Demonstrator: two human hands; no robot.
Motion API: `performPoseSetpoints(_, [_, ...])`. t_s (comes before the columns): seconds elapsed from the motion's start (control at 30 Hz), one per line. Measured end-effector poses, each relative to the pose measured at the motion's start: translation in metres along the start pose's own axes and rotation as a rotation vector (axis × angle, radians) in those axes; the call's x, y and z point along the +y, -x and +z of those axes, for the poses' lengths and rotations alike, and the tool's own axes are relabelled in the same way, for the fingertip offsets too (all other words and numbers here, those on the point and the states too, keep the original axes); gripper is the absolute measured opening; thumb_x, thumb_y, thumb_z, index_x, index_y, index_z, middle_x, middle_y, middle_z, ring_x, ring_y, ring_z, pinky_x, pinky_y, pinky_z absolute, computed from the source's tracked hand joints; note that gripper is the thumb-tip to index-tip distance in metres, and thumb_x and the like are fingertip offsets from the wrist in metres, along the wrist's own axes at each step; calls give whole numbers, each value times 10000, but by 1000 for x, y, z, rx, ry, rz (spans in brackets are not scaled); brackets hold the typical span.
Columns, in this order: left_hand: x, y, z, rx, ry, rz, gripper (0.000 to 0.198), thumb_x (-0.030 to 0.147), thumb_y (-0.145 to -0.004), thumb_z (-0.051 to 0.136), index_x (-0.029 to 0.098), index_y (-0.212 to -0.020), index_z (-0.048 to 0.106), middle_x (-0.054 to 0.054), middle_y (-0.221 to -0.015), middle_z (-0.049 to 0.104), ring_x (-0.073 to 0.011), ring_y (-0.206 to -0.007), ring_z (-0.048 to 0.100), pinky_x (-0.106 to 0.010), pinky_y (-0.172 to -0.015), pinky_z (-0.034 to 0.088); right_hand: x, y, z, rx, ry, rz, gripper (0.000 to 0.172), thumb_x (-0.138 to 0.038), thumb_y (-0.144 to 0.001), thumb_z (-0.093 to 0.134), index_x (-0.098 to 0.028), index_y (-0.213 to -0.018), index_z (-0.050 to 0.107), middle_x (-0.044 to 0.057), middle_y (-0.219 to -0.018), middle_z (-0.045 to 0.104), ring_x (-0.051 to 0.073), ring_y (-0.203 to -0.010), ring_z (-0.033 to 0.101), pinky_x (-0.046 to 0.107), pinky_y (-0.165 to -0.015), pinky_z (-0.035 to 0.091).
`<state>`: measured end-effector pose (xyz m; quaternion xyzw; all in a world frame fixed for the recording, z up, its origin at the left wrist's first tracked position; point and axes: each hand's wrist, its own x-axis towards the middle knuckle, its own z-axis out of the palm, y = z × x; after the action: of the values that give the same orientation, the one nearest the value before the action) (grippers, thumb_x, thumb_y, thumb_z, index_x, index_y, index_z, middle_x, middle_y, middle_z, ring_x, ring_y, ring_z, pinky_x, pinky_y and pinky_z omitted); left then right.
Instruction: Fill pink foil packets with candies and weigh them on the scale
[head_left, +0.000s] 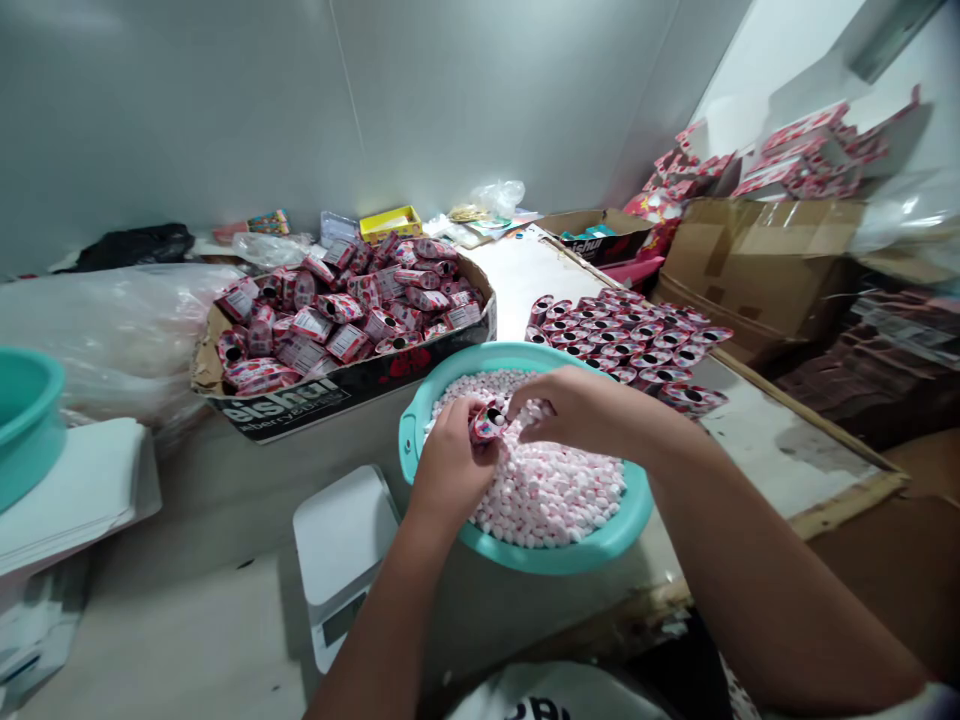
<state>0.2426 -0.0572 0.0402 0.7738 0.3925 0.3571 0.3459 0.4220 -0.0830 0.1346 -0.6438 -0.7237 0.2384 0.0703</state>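
My left hand (454,460) is closed around a small pink printed carton (487,428), its dark round opening facing up and to the right. Beside that opening, my right hand (559,405) has its fingers curled together, with small white-pink candies (532,412) showing between thumb and fingers. How many it holds is hidden. Both hands are over a turquoise basin (559,560) filled with the same candies. A whitish piece shows at the carton's mouth.
Left of the basin lies a white scale (346,540). Behind it, a cardboard tray (281,425) is heaped with cartons. Rows of open-topped cartons (630,335) stand at right. Another turquoise tub (30,420) is far left; a brown box (750,255) is back right.
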Motion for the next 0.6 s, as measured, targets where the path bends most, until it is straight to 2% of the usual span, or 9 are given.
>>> performPoseSetpoints(0.1, [-1,1,-1,-12,-12,25,310,97,-808,634,206,-1091,574,-59,-1087,633,-236,-1029,614,-358,-898,486,-12,-10,-6,49,20,-46,184,-169,-792,727,-140,-972,750,28,-843,691,72,-644,484,210,-615,345])
performPoseSetpoints(0.2, [-2,1,-2,-13,-15,20,327,102,-810,638,200,-1114,571,-64,-1097,627,-236,-1023,608,-362,-895,490,-15,-18,-2,68,56,-103,120,-157,-784,722,-146,-900,749,33,-820,680,86,-645,491,225,-610,351])
performPoseSetpoints(0.3, [-2,1,-2,-10,-17,19,345,106,-808,647,197,-1131,566,-68,-1103,626,-232,-1021,608,-357,-896,497,-6,-18,5,102,12,-161,137,-186,-805,700,-175,-935,743,27,-882,688,101,-699,539,232,-636,389])
performPoseSetpoints(0.4, [-2,0,-1,1,-13,19,361,99,-805,648,201,-1140,561,-70,-1114,625,-224,-1027,615,-351,-909,499,12,-12,12,239,-72,-206,197,-296,-884,650,-208,-1042,729,23,-992,690,113,-822,602,228,-711,442])
performPoseSetpoints(0.5, [-1,0,-1,5,-12,3,347,86,-795,650,206,-1110,569,-58,-1102,628,-219,-1049,616,-345,-922,496,30,-7,25,388,-103,-135,239,-357,-938,581,-206,-1047,730,39,-1029,683,116,-868,623,222,-736,465])
performPoseSetpoints(0.6, [0,1,0,-2,-17,-21,352,86,-790,655,205,-1111,572,-53,-1105,627,-217,-1047,617,-339,-909,497,38,-8,46,399,-147,-45,230,-317,-947,549,-195,-982,741,42,-997,689,120,-849,628,221,-719,470])
